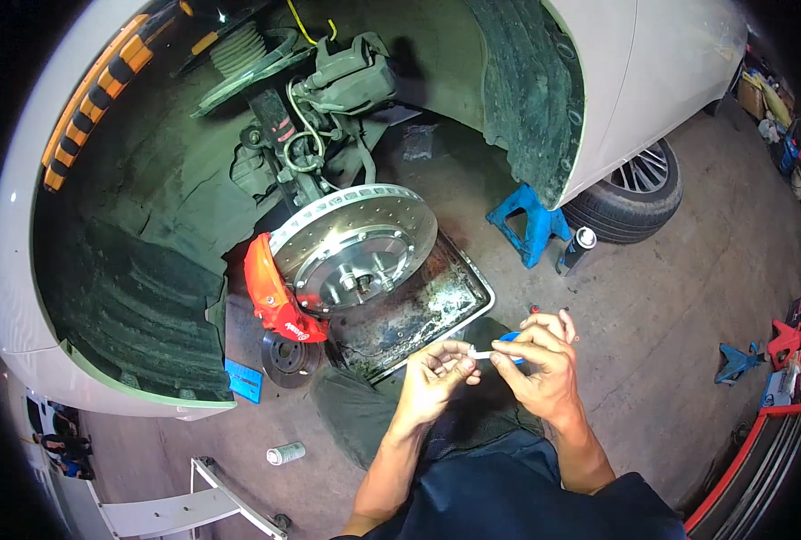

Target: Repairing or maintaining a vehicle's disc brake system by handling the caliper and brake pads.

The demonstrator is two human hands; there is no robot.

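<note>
Over my lap, my left hand (434,378) pinches one end of a small, thin white piece (481,355) between thumb and fingertips. My right hand (544,364) meets it there, its thumb and finger closed near the other end. A blue rounded thing (511,337) shows partly behind my right fingers, which hide most of it. Ahead of my hands is a shiny drilled brake disc (364,243) on the wheel hub. A red brake caliper (274,292) sits at the disc's left edge, apart from both hands.
A dirty drip tray (450,310) lies below the disc. Another brake disc (285,353), a blue flat piece (244,382) and a spray can (286,453) are at left. To the right stand a blue jack stand (528,225), a dark can (578,250) and a wheel (630,202).
</note>
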